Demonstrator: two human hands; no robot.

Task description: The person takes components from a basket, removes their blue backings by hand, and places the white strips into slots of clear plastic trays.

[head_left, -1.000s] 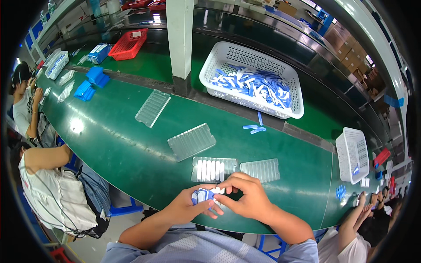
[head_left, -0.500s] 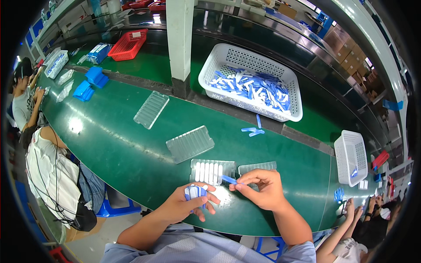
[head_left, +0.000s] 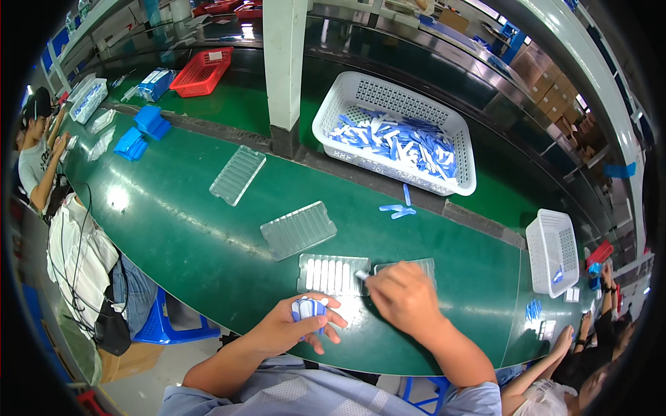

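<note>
The right hand pinched one stick, long axis slanting forward-left; the left hand clutched one bundle; four clear trays lay on the counter

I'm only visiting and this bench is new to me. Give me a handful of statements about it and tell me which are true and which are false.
1. The left hand holds a bunch of blue and white pieces. True.
2. The right hand is empty. False: the right hand holds a small piece.
3. White pieces lie in a clear tray. True.
4. The large white basket is empty. False: the large white basket holds a blue and white heap.
5. The table is red. False: the table is green.
</note>
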